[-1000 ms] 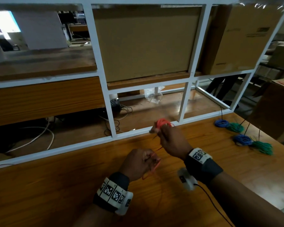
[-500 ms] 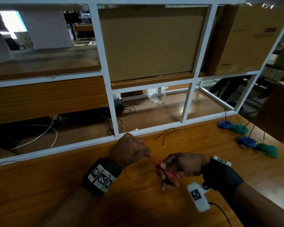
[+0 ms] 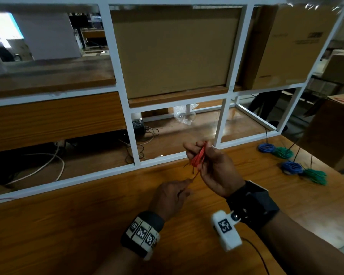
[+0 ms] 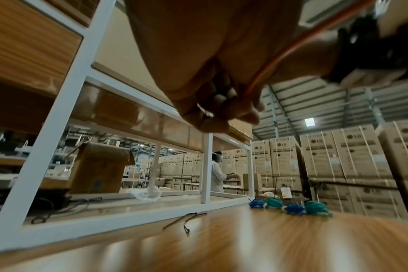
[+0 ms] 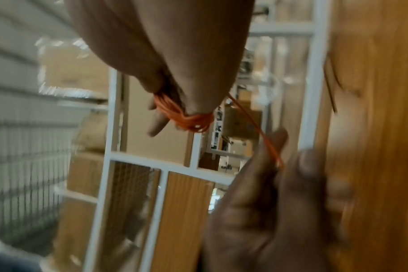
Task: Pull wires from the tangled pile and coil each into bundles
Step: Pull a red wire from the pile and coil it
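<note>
A red wire coil (image 3: 197, 160) is looped around the fingers of my right hand (image 3: 199, 149), which holds it up above the wooden table (image 3: 68, 225) near the white frame. One loose red strand (image 5: 266, 139) runs down from the coil (image 5: 189, 119) to my left hand (image 3: 188, 182). That hand pinches the strand between thumb and fingertips, lower and nearer to me. In the left wrist view the strand (image 4: 280, 57) passes over the curled fingers (image 4: 224, 110). The tangled pile is out of sight.
Two blue bundles (image 3: 266, 148) (image 3: 292, 166) and two green bundles (image 3: 283, 152) (image 3: 314, 175) lie at the table's far right. A short dark wire (image 4: 189, 219) lies by the white metal frame (image 3: 135, 151). Cardboard boxes (image 3: 286, 46) stand behind the frame.
My right hand has lifted the red coil from low over the table up toward the frame. My left hand has dropped back toward me, still pinching the strand.
</note>
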A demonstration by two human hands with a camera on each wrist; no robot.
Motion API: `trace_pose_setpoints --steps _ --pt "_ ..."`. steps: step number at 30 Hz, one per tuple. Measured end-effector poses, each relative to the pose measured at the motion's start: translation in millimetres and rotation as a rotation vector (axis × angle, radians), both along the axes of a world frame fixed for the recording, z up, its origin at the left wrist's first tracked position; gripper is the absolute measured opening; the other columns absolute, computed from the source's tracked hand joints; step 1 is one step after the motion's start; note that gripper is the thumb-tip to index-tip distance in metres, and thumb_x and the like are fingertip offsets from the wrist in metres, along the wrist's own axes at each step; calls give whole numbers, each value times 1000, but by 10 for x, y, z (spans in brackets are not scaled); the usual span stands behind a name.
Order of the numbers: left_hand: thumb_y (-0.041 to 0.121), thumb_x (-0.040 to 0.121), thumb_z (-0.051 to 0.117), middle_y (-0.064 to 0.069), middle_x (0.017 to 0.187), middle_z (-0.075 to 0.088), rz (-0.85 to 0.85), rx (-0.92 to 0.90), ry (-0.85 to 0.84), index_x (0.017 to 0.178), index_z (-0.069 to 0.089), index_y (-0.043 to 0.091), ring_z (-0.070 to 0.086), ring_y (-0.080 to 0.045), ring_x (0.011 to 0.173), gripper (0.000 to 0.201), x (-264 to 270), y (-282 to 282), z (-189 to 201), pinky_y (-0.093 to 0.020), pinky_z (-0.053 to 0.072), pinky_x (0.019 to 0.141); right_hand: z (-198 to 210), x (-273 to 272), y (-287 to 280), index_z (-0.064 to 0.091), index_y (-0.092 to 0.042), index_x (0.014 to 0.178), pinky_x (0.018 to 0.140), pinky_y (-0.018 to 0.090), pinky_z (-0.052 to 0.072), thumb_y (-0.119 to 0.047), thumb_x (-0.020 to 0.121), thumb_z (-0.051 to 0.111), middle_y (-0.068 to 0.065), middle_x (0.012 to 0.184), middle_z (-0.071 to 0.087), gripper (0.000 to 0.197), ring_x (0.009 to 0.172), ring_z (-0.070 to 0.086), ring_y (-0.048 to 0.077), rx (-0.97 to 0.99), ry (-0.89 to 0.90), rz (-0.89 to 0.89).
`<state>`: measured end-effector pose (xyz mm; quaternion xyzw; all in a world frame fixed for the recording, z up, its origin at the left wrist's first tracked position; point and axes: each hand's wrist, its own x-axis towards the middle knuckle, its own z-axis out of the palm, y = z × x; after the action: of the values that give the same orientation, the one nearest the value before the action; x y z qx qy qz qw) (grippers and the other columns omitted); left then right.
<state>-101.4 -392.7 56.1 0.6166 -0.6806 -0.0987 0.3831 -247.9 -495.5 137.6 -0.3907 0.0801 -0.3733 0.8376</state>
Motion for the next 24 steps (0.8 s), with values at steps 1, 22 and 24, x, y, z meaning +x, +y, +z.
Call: trace_pose_setpoints --steps 1,22,24 --pt "42 96 53 5 100 76 9 58 44 126 68 22 69 -8 85 39 -12 27 -43 -25 57 73 -64 4 -25 65 -4 112 108 36 52 -23 110 40 21 125 70 31 125 65 28 -218 152 -156" --pt "28 94 66 -6 83 75 -104 144 355 92 77 20 69 -20 71 14 395 -19 582 -34 56 62 -254 -275 197 60 8 107 104 47 51 -16 108 45 29 94 72 28 116 67 42 69 293 752" --pt "27 96 61 -14 86 73 -126 118 451 95 76 21 67 -37 74 17 335 -83 548 -48 55 63 -207 -242 200 53 10 120 101 47 54 -15 106 51 31 102 70 29 117 66 44 246 122 705"
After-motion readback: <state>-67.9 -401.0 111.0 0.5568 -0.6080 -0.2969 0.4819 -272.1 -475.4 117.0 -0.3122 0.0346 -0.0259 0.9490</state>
